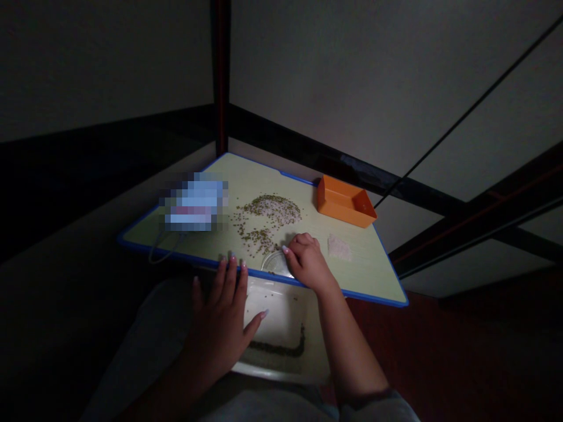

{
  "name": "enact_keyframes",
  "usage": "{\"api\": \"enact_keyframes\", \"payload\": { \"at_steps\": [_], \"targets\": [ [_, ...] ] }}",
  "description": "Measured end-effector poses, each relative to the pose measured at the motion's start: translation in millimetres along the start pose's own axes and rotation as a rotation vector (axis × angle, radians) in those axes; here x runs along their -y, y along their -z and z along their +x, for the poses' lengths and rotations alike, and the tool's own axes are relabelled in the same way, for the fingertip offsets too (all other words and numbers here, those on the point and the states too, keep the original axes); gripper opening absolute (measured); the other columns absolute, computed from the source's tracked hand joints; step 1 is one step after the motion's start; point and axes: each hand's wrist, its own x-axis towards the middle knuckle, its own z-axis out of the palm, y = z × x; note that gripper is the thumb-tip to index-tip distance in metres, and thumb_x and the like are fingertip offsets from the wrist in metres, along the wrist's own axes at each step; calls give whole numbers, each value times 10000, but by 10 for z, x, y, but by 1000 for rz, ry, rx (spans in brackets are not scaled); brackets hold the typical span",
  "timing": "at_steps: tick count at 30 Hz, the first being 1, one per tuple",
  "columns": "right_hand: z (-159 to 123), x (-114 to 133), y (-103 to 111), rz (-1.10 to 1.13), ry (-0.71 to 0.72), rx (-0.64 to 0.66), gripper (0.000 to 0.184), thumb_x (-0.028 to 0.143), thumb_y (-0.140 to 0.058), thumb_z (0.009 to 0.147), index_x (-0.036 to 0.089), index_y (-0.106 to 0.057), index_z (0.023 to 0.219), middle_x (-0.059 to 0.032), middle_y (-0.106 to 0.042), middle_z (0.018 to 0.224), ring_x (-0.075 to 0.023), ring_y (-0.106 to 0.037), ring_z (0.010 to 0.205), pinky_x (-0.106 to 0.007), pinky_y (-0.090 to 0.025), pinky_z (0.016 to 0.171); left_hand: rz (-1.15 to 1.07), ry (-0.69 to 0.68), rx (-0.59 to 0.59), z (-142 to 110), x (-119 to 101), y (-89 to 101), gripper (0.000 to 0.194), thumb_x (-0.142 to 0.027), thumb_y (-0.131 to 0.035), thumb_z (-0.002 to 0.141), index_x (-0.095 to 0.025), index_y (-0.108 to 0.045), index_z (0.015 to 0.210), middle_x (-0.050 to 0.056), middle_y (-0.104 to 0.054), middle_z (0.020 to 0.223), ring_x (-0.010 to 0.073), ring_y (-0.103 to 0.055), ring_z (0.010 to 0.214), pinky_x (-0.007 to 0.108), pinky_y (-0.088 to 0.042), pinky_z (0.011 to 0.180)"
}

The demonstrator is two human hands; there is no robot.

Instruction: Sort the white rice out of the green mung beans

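Observation:
My left hand (224, 310), fingers spread, rests at the near edge of the small table (360, 275) and reaches over a white tub (277, 310). My right hand (305, 258) is closed on the rim of a clear round lid (276, 264), which lies at the table's near edge; its right part is hidden by my fingers. Just beyond the lid is a spread of small green and pale grains (272, 210), thickest at the back. More dark grains line the bottom of the tub, which sits below the table edge by my lap.
An orange open box (345, 202) stands at the table's back right corner. A patch of pale grains (339, 247) lies in front of it. On the left is a blurred-out light blue item (196, 202) with a thin loop (160, 252). Walls close in behind the table.

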Motion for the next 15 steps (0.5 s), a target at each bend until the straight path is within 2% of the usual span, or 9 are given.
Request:
{"api": "enact_keyframes", "payload": {
  "at_steps": [5,15],
  "targets": [
    [2,6,3,-5,1,2,289,300,-442,964,186,-608,757,-61,-584,853,-199,-488,904,-336,-333,796,18,-15,27,0,-22,34,763,-459,-434,829,-83,-232,1462,189,-241,1566,366,-213,1454,724,-146,1104],
    [13,13,10,1,-7,11,286,276,-453,957,177,-601,733,-61,-579,848,-195,-483,897,-330,-332,800,10,-16,35,11,-15,26,794,-475,-455,813,-69,-235,1459,207,-236,1563,374,-220,1450,707,-168,1105]
  ]
}}
